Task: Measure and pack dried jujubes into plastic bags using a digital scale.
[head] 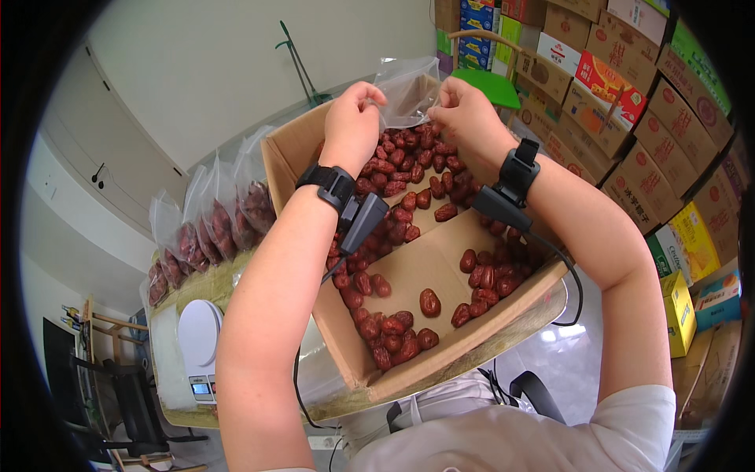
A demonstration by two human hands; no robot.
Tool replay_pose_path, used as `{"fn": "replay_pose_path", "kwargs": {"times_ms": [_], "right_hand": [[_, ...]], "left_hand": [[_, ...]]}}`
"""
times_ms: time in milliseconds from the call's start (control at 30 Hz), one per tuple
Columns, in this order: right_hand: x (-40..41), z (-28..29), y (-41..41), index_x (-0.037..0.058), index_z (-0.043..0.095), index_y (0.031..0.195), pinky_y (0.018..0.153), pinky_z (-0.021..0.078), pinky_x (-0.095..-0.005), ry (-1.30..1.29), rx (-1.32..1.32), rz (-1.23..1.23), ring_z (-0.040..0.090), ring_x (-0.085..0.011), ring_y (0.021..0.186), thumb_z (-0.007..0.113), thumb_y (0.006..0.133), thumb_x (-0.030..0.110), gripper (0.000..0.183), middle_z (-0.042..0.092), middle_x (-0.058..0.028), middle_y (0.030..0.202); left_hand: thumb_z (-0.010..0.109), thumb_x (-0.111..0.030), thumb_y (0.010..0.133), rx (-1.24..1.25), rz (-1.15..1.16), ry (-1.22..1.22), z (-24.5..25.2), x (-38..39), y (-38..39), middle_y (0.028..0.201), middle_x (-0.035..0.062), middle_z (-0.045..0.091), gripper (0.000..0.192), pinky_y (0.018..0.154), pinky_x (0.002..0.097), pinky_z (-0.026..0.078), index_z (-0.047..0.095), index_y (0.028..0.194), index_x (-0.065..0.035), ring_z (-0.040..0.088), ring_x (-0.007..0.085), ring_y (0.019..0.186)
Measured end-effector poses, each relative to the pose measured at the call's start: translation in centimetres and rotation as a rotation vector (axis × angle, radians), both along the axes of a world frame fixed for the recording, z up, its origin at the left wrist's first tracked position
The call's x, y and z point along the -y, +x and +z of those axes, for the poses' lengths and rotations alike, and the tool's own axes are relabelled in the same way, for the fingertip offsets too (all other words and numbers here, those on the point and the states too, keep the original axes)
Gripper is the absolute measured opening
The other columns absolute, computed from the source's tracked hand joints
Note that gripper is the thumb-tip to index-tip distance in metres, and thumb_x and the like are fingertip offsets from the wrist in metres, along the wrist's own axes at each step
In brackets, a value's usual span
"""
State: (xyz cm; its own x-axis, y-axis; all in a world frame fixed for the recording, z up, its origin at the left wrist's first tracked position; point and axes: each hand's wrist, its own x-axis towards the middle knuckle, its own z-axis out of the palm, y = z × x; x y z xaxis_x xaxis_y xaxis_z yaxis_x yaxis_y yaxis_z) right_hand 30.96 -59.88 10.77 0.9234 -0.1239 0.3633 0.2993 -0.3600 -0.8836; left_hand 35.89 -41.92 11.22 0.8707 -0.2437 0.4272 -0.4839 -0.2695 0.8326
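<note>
My left hand (354, 124) and my right hand (472, 115) grip opposite sides of a clear plastic bag (408, 82) above the far end of an open cardboard box (439, 259). The bag looks thin, and no fruit shows in it. Dried red jujubes (407, 156) are heaped under the bag and along the box's left side. More lie in the two near corners, with one jujube (430, 302) apart on the bare cardboard bottom. Each of my wrists wears a black strap with a device; the left device (364, 223) hides some fruit.
Left of the box, several filled clear bags (218, 227) stand in a row on the table (177, 416). A white kitchen scale (199, 339) with a lit display is nearer me. A green-seated chair (481, 88) and stacked cartons (643, 147) are beyond, to the right.
</note>
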Motion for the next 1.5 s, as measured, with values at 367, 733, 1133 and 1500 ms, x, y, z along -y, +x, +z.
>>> {"fn": "replay_pose_path", "kwargs": {"times_ms": [367,733,1133,1500], "right_hand": [[-1.4,1.2,-1.7,0.0044,0.054,0.115,0.056,0.0397,-0.0181,-0.178,0.021,0.265,0.050,-0.0065,0.064,0.053,0.078,0.000,0.037,0.052,-0.0013,0.072],[-1.1,1.3,-1.8,0.0030,0.036,0.130,0.061,0.0475,-0.0213,0.228,-0.134,0.371,0.059,-0.0124,0.070,0.054,0.081,0.005,0.052,0.060,-0.0059,0.083],[-1.3,-2.6,-1.5,0.0108,0.059,0.094,0.064,0.0441,-0.0291,-0.547,-1.084,0.300,0.052,-0.0133,0.078,0.056,0.081,0.027,0.021,0.058,-0.0022,0.084],[0.2,-1.6,-5.0,0.0173,0.041,0.129,0.088,0.0416,-0.0434,-0.746,-1.614,0.803,0.037,-0.0201,0.118,0.062,0.080,0.044,0.060,0.043,-0.0052,0.128]], "left_hand": [[0.047,-0.002,0.076,0.274,0.213,0.299,-0.7,0.2,-0.4,0.100,0.0193,0.059,0.036,0.086,0.0362,0.043,0.059,0.111,-0.0040,0.055,0.0324,0.097],[0.046,0.003,0.073,0.600,0.176,0.203,1.3,0.0,-1.6,0.114,0.0140,0.058,0.046,0.081,0.0276,0.046,0.057,0.116,-0.0064,0.059,0.0244,0.096],[0.045,0.002,0.072,0.593,0.299,0.136,1.7,-0.3,-2.4,0.115,0.0248,0.052,0.044,0.095,0.0356,0.038,0.051,0.116,0.0034,0.047,0.0359,0.110],[0.042,-0.002,0.073,0.655,0.271,0.066,0.9,-0.8,-2.3,0.111,0.0235,0.055,0.041,0.092,0.0385,0.039,0.053,0.112,0.0031,0.050,0.0355,0.105]]}}
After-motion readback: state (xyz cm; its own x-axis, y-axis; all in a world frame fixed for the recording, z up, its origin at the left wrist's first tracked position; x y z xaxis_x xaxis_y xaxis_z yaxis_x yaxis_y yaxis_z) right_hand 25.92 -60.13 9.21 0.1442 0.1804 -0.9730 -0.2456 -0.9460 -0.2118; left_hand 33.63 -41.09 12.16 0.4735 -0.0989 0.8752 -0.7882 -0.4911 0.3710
